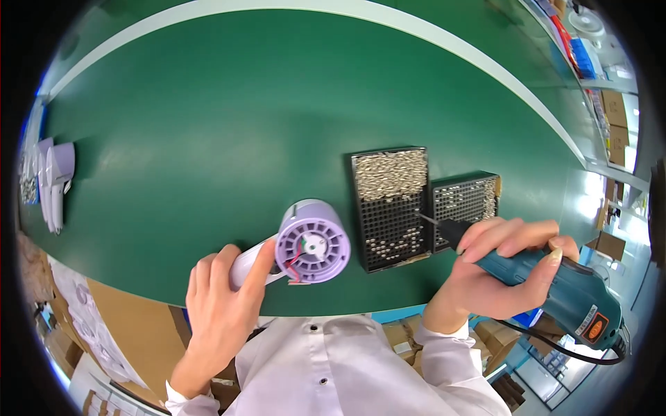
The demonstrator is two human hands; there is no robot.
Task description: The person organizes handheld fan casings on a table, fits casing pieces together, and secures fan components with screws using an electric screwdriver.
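My left hand [225, 301] is closed around the pale handle of a lilac hair dryer [326, 211]. Its round barrel is turned toward me, showing a ribbed ring, a white hub and red wires inside. In my right hand [503, 274] is a teal electric screwdriver [579, 295], its thin bit pointing left. The bit tip is over a black perforated screw tray [381, 215], filled with small screws at the far end and scattered ones at the near end. Whether the tip touches a screw or carries one cannot be made out.
A second black screw tray [463, 182] adjoins the first on the right, partly behind the screwdriver. More lilac housings [55, 173] lie at the green table's [208, 118] far left edge. The screwdriver's black cord [555, 350] loops down at the right. Cardboard boxes [402, 340] sit below the table.
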